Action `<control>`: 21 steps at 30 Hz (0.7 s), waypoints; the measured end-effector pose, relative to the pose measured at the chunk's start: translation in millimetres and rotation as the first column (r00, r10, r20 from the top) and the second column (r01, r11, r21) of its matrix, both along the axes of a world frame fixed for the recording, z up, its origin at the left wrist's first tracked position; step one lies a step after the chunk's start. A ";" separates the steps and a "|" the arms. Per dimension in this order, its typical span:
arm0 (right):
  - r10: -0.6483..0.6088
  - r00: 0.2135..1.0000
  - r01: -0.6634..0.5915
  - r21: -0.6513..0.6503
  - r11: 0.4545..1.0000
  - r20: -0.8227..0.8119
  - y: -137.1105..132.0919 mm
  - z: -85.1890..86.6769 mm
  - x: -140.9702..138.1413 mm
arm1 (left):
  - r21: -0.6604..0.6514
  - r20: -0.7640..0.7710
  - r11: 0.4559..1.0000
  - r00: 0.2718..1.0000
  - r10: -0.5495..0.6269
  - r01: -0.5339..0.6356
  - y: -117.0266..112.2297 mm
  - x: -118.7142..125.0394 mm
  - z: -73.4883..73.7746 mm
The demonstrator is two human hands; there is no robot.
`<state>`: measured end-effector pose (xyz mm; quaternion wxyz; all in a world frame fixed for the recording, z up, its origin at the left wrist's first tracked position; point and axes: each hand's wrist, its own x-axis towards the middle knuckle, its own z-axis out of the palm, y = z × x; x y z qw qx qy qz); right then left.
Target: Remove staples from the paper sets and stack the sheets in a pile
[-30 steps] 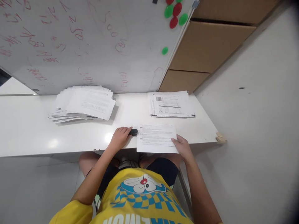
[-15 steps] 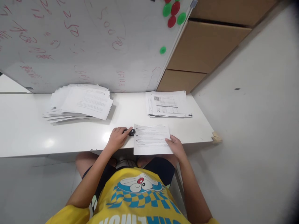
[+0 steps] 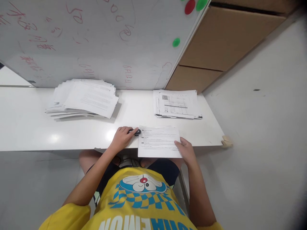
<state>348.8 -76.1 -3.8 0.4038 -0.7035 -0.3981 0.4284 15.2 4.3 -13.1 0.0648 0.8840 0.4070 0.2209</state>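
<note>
Printed sheets of paper (image 3: pixel 159 142) lie at the table's front edge, their lower part sticking out over it. My right hand (image 3: pixel 186 149) pinches them at the right side, thumb on top. My left hand (image 3: pixel 122 139) is closed around a small black stapler (image 3: pixel 136 131), whose front end meets the upper left edge of the paper. The thumb lies along the stapler's top; the other fingers are curled and partly hidden. Whether the stapler's jaws are pressed together cannot be made out.
A tall, untidy paper stack (image 3: pixel 88 97) sits at the back left of the white table (image 3: pixel 21 127). A lower paper stack (image 3: pixel 178 103) is at the back right. Behind them stands a whiteboard (image 3: pixel 100 57) with magnets, beside cardboard boxes (image 3: pixel 230 35). A wall (image 3: pixel 263 134) bounds the right side.
The whole view has shifted a little, with the whiteboard and stacks sitting higher and farther right. Both hands keep their hold on the stapler and the paper.
</note>
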 end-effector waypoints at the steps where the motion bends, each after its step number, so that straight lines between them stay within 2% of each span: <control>1: -0.005 1.000 0.006 0.003 1.000 -0.015 -1.1 1.5 0.4 | 0.000 -0.001 1.000 1.000 0.003 -0.003 -0.3 0.1 0.4; 5: -0.040 0.999 0.041 0.021 0.999 -0.027 -5.2 7.4 0.5 | 0.002 -0.058 1.000 0.998 -0.015 0.015 -2.2 0.9 4.4; 11: -0.032 0.999 0.032 0.007 0.999 0.042 -6.0 14.9 -1.3 | 0.067 -0.166 0.995 0.984 -0.056 0.068 -3.8 2.4 12.1; 21: -0.052 0.996 0.049 -0.041 0.998 -0.066 -5.7 4.3 0.3 | 0.089 -0.177 0.993 0.982 -0.061 0.078 0.0 2.3 14.0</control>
